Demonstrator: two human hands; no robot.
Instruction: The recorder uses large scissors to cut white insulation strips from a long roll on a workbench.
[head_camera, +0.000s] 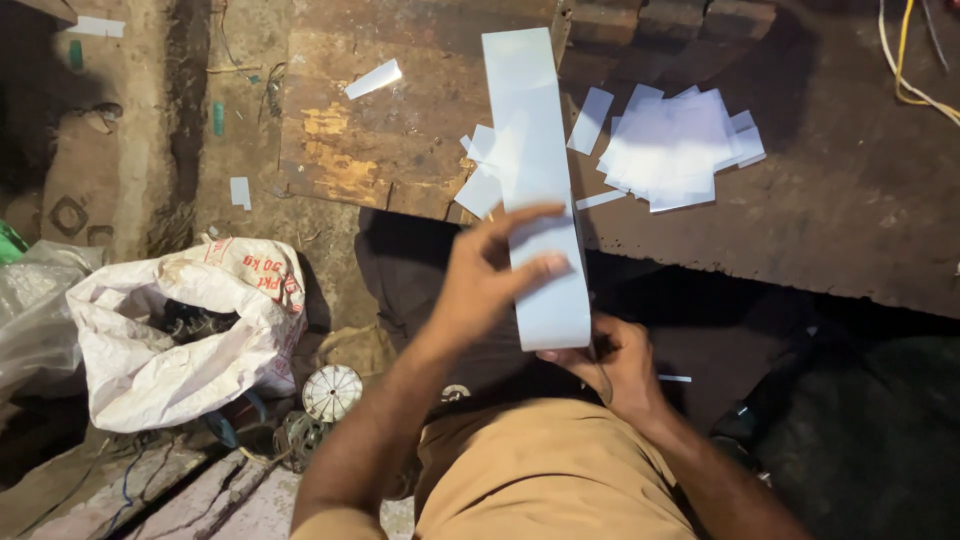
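Observation:
A long white strip of paper or thin sheet (535, 150) stands up in front of me, reaching from my lap to the far edge of the workbench. My left hand (490, 275) lies flat against its lower part, with fingers spread across it. The strip's bottom end is pinched from below by my right hand (610, 365). A pile of cut white rectangles (675, 145) lies on the dark bench (850, 210) just right of the strip. A few more white pieces (478, 185) lie left of the strip.
A rusty brown board (390, 120) lies on the bench's left part with a loose white piece (373, 79) on it. On the floor at left is a white woven sack (170, 340) holding dark scrap, with a round fan-like part (331, 392) beside it. Yellow and white wires (905, 70) hang at top right.

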